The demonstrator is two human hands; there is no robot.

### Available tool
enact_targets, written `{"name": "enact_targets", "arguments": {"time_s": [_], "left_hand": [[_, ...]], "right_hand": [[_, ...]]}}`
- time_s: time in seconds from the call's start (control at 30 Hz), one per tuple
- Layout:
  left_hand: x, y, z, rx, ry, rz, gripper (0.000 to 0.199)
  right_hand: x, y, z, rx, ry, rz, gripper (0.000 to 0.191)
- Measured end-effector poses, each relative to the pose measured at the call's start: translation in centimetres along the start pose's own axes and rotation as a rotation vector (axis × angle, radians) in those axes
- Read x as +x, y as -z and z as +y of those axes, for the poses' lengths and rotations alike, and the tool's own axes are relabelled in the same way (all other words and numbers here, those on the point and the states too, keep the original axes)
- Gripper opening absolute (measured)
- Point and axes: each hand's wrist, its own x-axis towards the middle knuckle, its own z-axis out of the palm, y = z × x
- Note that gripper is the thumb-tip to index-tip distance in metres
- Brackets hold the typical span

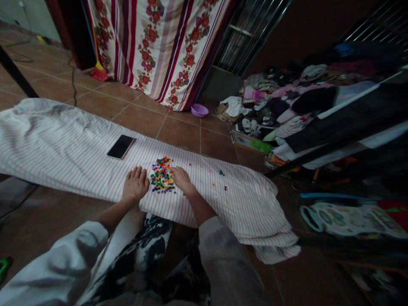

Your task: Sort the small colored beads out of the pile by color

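Observation:
A heap of small, bright, many-coloured pieces (162,175) lies on the striped cloth (79,161) in front of me. My left hand (136,183) rests palm down at the heap's left side, its fingers stretched out. At the right edge of the heap is my right hand (181,177), with its fingers curled together in a pinch. Whether a piece sits between those fingertips is too small to tell. To the right, several single pieces are spread over the cloth, among them a little dark cluster (222,173) and an orange one (213,184).
A phone (121,147) lies on the cloth, left of the heap. Past the cloth are a tiled floor (178,129), a purple bowl (199,110), a red broom (100,73) and a flowered curtain (153,46). Piled clothes (287,102) and a dark bar stand at the right.

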Motion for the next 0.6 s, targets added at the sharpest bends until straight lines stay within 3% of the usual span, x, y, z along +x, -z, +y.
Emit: {"name": "enact_targets", "arguments": {"time_s": [0.2, 0.4, 0.6], "left_hand": [[0.0, 0.2, 0.1, -0.014, 0.008, -0.002, 0.050], [0.0, 0.1, 0.0, 0.005, -0.007, 0.011, 0.050], [0.0, -0.2, -0.1, 0.015, -0.022, 0.015, 0.050]], "right_hand": [[-0.3, -0.4, 0.2, 0.046, 0.007, 0.059, 0.024], [-0.1, -1.3, 1.6, 0.237, 0.049, 0.239, 0.028], [-0.1, -1.0, 6.2, 0.328, -0.183, 0.450, 0.031]]}}
